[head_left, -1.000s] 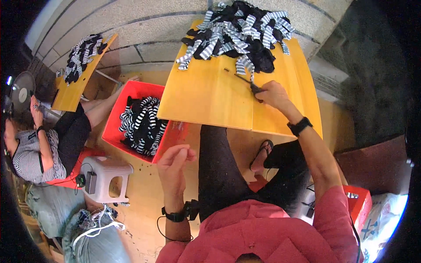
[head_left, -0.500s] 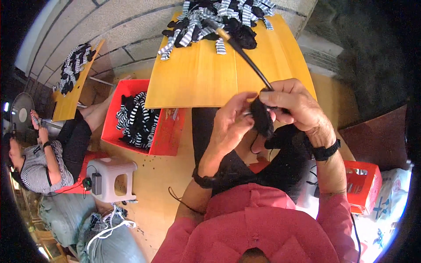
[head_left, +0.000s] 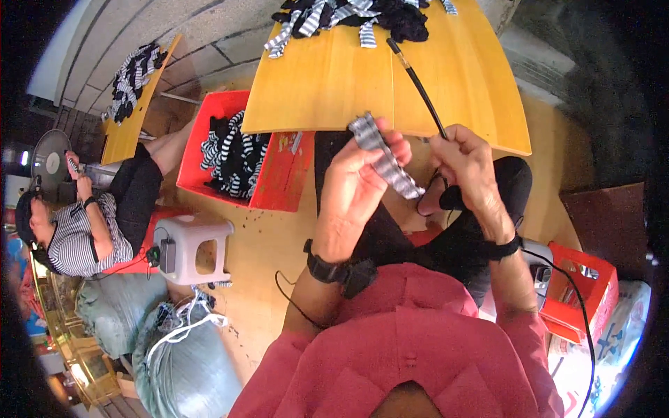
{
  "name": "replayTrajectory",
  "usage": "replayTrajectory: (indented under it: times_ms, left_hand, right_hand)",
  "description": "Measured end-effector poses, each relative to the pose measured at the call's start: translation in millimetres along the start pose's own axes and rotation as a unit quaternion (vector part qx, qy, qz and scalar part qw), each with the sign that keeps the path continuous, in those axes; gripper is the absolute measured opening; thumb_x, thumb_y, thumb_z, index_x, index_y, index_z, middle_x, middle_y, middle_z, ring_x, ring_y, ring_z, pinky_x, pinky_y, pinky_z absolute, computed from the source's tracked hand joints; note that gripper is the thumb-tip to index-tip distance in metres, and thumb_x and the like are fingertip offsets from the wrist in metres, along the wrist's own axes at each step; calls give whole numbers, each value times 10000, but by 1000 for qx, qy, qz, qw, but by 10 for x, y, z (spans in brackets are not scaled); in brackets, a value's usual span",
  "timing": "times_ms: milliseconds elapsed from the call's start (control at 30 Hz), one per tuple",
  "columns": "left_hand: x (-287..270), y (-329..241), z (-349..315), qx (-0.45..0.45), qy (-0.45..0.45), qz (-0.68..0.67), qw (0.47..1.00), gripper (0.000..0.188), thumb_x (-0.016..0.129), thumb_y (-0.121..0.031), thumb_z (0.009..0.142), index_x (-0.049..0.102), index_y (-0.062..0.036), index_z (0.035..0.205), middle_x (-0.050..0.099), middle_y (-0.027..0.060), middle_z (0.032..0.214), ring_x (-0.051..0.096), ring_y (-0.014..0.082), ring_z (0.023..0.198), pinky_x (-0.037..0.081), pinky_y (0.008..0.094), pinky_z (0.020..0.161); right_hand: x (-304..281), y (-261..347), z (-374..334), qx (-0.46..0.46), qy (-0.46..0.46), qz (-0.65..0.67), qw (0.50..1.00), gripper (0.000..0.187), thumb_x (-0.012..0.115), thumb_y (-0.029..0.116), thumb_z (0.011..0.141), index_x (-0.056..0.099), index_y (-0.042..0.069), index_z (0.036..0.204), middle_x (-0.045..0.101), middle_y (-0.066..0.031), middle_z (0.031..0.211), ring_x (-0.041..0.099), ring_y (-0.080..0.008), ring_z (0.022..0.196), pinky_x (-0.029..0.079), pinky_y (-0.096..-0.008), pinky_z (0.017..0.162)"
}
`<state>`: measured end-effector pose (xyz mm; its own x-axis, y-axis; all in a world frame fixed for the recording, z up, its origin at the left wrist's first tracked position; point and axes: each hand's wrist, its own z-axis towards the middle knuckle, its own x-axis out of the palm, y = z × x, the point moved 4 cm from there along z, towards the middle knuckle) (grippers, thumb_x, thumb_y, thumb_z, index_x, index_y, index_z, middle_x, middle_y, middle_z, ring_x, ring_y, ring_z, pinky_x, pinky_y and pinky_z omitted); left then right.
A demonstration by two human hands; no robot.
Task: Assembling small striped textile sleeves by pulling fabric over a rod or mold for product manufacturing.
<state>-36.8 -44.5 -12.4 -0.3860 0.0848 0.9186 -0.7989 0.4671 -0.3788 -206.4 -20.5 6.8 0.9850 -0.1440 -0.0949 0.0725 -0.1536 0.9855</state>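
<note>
My left hand (head_left: pixel 352 188) is closed on a striped knit strip (head_left: pixel 385 159) in grey, black and white, pinched between thumb and fingers so that it hangs down toward my lap. A slim black rod (head_left: pixel 421 89) with a metallic band near its far end is gripped in my right hand (head_left: pixel 468 161). The rod slants up and to the left over the yellow table (head_left: pixel 327 90). The two hands are apart, just off the table's near edge, and the strip does not touch the rod.
A pile of striped and black knit pieces (head_left: pixel 401 19) lies at the table's far side. Left of it, a red bin (head_left: pixel 202 164) holds more. A seated person (head_left: pixel 90 230) works farther left, beside a white stool (head_left: pixel 185 244). A red crate (head_left: pixel 582 292) stands to my right.
The hands have moved apart. Bunched black fabric was between them at the rod's near end; now the left hand holds a striped strip and the rod is bare. The view has shifted slightly.
</note>
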Motion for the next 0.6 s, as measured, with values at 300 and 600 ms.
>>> replayTrajectory:
  times_ms: [300, 600]
  left_hand:
    - [64, 35, -86, 38, -10, -31, 999, 400, 429, 103, 796, 442, 30, 1189, 534, 185, 1097, 555, 294, 1013, 429, 454, 942]
    - [9, 59, -130, 59, -66, -52, 995, 429, 439, 158, 746, 442, 43, 1159, 530, 200, 1101, 530, 324, 1043, 447, 437, 926]
  right_hand:
    - [227, -136, -513, 11, 130, 168, 977, 286, 610, 264, 854, 623, -3, 956, 589, 7, 757, 494, -73, 627, 401, -237, 554]
    - [-243, -207, 73, -259, -219, -382, 860, 166, 561, 175, 803, 632, 33, 853, 596, -162, 763, 587, -333, 657, 469, -396, 612]
